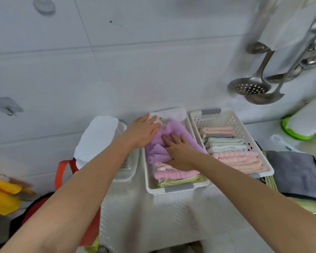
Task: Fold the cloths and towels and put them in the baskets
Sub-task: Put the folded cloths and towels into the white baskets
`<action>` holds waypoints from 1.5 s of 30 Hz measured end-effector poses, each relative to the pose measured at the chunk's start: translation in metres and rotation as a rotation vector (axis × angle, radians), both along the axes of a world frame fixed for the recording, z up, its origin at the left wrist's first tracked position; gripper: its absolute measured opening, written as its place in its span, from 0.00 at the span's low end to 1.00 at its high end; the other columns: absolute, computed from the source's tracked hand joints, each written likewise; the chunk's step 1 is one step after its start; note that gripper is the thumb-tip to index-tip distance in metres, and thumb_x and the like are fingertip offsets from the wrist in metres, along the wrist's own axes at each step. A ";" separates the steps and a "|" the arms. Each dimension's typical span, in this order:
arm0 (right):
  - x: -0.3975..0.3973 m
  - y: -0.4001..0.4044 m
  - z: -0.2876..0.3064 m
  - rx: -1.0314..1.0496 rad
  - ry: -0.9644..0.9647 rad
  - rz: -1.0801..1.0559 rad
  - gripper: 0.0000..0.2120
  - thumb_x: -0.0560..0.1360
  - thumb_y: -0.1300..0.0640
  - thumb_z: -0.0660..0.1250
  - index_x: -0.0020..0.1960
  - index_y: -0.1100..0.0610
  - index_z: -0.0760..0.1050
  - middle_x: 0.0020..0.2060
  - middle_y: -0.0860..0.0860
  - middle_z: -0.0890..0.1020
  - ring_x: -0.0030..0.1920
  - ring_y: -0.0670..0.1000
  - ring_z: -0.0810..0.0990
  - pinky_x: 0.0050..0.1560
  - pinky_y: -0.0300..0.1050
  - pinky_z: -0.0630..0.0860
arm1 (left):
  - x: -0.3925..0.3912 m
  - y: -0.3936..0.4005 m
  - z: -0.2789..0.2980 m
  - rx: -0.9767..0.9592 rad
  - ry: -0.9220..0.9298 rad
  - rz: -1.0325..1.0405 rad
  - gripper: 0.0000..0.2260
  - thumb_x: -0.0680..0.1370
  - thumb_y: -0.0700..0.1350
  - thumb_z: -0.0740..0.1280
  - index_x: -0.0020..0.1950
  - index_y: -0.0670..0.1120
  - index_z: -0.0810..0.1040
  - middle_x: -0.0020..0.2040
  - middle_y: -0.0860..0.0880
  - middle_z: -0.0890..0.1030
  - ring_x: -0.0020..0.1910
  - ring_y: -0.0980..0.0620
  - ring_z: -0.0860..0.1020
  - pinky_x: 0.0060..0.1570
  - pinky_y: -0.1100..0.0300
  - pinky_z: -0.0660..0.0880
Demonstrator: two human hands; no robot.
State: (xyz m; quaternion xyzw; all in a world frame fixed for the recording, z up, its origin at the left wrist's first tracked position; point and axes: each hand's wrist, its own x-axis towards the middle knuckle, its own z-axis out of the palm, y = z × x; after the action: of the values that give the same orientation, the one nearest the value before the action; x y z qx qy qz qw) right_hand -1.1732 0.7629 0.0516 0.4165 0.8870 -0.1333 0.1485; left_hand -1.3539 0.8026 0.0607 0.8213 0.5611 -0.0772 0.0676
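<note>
Both hands lay flat on a purple cloth (173, 137) inside the middle basket (179, 188). The left hand (141, 132) pressed the far part of the cloth with straight fingers, and the right hand (179, 152) pressed the near part, fingers spread and gripping nothing. Under and before the purple cloth, a pink towel (175, 174) and a green cloth (181, 180) were folded at the near end of the same basket. A white cloth (173, 113) hung over its far edge.

Just beside it on the right stood a second basket (232, 117), filled with folded pink, green and white towels (233, 154). A grey towel (292, 170) lay near it on the counter, cut off by the frame edge. On the left, a white container (124, 172) was mostly hidden behind the left forearm, so its contents could not be seen. A slotted spoon (250, 85) and a ladle (263, 97) hung on the wall above the right basket. The yellow thing (2, 194) at the far left was blurred and hard to name.
</note>
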 end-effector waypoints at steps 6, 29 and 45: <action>-0.004 0.001 0.004 -0.148 -0.004 -0.049 0.31 0.81 0.45 0.52 0.78 0.51 0.43 0.77 0.52 0.43 0.76 0.59 0.38 0.74 0.63 0.46 | 0.004 0.020 0.005 0.233 0.127 -0.093 0.18 0.80 0.45 0.58 0.69 0.54 0.71 0.72 0.51 0.67 0.68 0.46 0.66 0.66 0.54 0.59; -0.010 0.013 0.030 -0.323 0.049 -0.174 0.26 0.83 0.44 0.43 0.75 0.56 0.60 0.73 0.54 0.65 0.73 0.54 0.62 0.71 0.47 0.57 | 0.039 0.040 -0.006 0.291 0.178 -0.247 0.12 0.75 0.50 0.63 0.58 0.50 0.77 0.58 0.50 0.76 0.59 0.46 0.73 0.50 0.55 0.67; -0.011 0.020 0.010 -0.454 0.038 -0.490 0.22 0.84 0.54 0.43 0.74 0.61 0.58 0.74 0.58 0.60 0.73 0.59 0.60 0.72 0.53 0.55 | 0.042 0.057 -0.008 0.140 -0.187 0.187 0.17 0.82 0.52 0.56 0.54 0.41 0.77 0.56 0.42 0.79 0.57 0.41 0.76 0.48 0.52 0.70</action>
State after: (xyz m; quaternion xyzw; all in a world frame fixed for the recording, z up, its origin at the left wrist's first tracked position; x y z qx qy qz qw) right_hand -1.1841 0.7826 0.0611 0.5713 0.7105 -0.3670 0.1847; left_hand -1.3115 0.8597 0.0529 0.7718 0.6304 0.0459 0.0691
